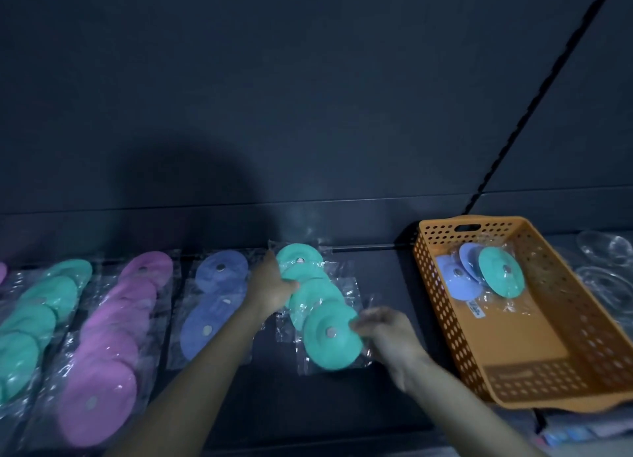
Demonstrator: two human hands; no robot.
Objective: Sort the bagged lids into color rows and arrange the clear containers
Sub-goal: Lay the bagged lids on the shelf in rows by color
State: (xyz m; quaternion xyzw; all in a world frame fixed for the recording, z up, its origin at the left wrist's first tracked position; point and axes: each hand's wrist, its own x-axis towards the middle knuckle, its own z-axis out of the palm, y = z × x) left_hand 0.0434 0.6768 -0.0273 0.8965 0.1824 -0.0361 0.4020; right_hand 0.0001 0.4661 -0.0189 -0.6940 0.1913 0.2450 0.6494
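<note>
Head view. A teal row (317,306) of bagged lids is being laid on the dark surface (387,285), just left of the orange basket (534,347). The left hand (274,287) is pressed on the upper part of the row, its grip closed on a lid through the film. The right hand (387,333) is blurred at the edge of the nearest teal lid (330,340); whether its grip is closed cannot be told.

Further left of the basket lie a blue row (214,306), then a pink row (113,350), then a second teal row (30,326). Inside the basket, against its far end, blue lids (455,280) and one teal lid (498,277) remain unsorted. Clear containers (603,261) are seen just right of the basket, not yet arranged.

Risks, as judged: the slick bags overlap, so a sideways push may slide the row out of line or fan it across the blue row. The basket sits tilted, its near corner apparently over the surface edge; a knock from the right forearm could tip it.
</note>
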